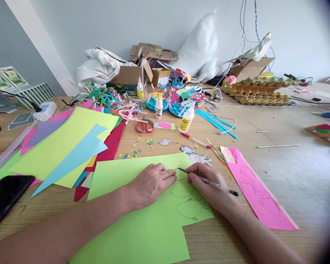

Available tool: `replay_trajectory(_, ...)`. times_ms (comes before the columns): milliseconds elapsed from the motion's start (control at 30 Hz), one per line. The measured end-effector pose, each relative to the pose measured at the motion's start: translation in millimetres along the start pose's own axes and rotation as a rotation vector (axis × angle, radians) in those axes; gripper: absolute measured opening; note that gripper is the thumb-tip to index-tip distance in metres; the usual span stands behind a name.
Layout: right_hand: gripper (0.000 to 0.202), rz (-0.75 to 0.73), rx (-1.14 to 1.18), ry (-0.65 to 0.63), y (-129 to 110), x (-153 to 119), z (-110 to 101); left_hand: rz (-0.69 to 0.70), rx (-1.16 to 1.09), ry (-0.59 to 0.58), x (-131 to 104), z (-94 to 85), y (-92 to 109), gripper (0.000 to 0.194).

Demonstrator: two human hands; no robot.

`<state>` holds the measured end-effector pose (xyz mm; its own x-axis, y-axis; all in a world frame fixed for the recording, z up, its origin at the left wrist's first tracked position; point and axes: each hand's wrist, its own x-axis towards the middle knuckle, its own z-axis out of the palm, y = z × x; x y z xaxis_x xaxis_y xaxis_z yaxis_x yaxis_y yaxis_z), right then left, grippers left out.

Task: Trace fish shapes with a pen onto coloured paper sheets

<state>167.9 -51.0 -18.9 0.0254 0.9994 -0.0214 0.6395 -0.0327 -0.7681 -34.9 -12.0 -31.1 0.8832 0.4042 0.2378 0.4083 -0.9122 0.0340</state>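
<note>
A light green sheet (pixel 143 231) lies on the table in front of me, with several pencil-like fish outlines along its right side. My left hand (pixel 151 183) rests on this sheet, fingers stretched to the right and pressing down. Whether a small piece lies beneath its fingertips is hidden. In my right hand (pixel 209 183) is a pen (pixel 217 185), its tip touching the paper close to my left fingertips. Just beyond the sheet are grey and white paper fish cutouts (pixel 199 159). A pink strip (pixel 260 194) with drawn fish outlines lies to the right.
Coloured paper (pixel 63 146) is piled at left beside a black phone (pixel 9 196). Red-handled scissors (pixel 144 125), a glue bottle (pixel 187 118) and decorated blue crafts (pixel 176 102) stand farther back. Egg trays (pixel 258 91) and cardboard boxes (pixel 129 75) line the wall side.
</note>
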Motion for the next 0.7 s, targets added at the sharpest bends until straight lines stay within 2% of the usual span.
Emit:
replay_trajectory(400, 0.012, 0.037, 0.041, 0.049, -2, 0, -2, -0.007, -0.023, -0.011, -1, 0.5, 0, 0.029)
replay_trajectory(700, 0.013, -0.015, 0.022, 0.014, 2, 1, -2, 0.000, -0.030, -0.177, 14, -16.5, 3, 0.024)
